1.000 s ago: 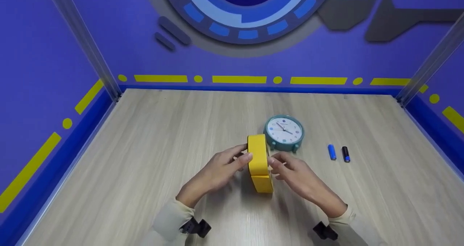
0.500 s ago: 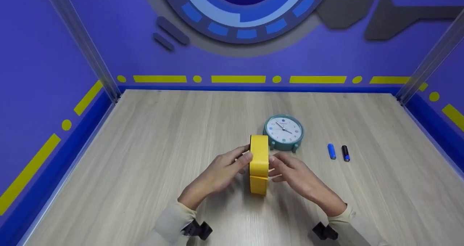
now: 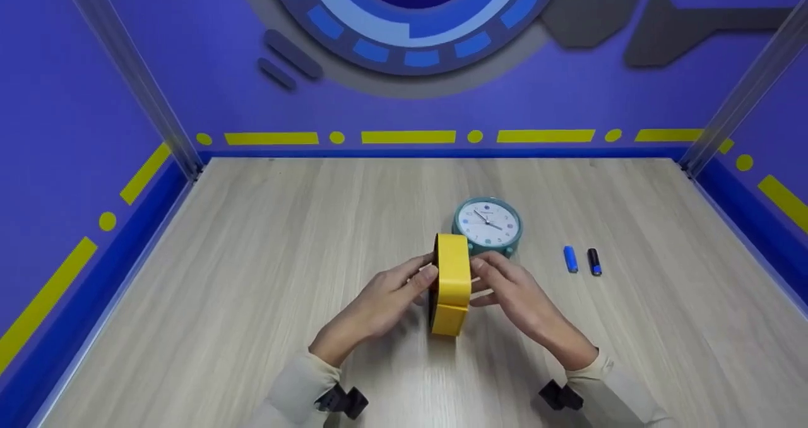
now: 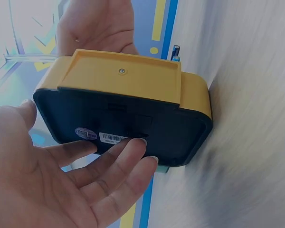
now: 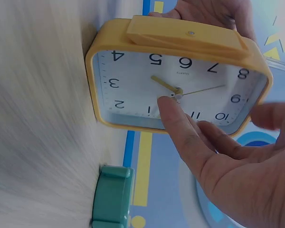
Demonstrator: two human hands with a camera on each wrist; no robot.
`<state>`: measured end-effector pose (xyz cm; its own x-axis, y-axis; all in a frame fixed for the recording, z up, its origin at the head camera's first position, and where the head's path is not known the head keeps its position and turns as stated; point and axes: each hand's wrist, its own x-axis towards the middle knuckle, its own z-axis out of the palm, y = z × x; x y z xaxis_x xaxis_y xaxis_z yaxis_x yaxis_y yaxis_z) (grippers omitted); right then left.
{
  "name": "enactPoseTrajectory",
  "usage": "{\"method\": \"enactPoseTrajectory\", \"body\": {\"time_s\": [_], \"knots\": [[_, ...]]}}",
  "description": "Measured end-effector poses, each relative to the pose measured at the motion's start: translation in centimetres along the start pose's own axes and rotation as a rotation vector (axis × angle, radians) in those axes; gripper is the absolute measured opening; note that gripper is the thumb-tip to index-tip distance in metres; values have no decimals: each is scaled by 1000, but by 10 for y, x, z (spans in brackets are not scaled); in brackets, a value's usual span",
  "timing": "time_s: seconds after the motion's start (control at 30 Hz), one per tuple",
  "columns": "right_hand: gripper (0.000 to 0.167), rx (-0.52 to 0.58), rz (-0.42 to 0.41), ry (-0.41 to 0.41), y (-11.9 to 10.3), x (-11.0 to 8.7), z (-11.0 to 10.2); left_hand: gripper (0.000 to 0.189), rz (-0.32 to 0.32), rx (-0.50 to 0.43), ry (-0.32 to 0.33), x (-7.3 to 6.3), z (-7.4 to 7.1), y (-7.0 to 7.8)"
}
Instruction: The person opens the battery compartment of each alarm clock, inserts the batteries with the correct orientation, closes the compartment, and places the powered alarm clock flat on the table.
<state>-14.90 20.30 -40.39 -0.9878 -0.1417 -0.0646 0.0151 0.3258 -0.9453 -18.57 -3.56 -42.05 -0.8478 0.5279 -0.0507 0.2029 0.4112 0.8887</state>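
A yellow clock point(image 3: 453, 276) stands on its short end on the table between both hands. My left hand point(image 3: 382, 298) holds it, with the thumb at its upper end and the other fingers against the black back point(image 4: 147, 123). That back carries a barcode label and a round sticker. On the other side, my right hand point(image 3: 524, 295) has its fingertips at the white dial point(image 5: 133, 85), the thumb blurred near the clock's edge. Just behind the yellow clock is a round teal clock point(image 3: 489, 223), face tilted up.
To the right lie a blue battery point(image 3: 570, 259) and a black and blue battery point(image 3: 594, 262), side by side. Blue-violet panels point(image 3: 404, 115) wall the wooden table point(image 3: 284, 226) at the back and both sides.
The yellow clock has turned slightly, so its dark back edge now shows on the left in the head view. Both hands stay at it. The head view has shifted a little.
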Motion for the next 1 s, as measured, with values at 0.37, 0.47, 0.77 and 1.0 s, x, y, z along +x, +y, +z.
{"method": "enactPoseTrajectory", "body": {"time_s": [0.37, 0.47, 0.77, 1.0], "knots": [[56, -14, 32, -10, -4, 1, 2, 62, 28, 17, -12, 2, -2, -5], [54, -41, 27, 0, -1, -5, 3, 60, 23, 24, -27, 0, 2, -7], [52, -23, 50, 0, 3, -16, 3, 57, -37, -9, -59, -3, 10, -16], [46, -30, 20, 17, -3, -4, -4, 65, -93, 84, 11, 7, 8, -17]]}}
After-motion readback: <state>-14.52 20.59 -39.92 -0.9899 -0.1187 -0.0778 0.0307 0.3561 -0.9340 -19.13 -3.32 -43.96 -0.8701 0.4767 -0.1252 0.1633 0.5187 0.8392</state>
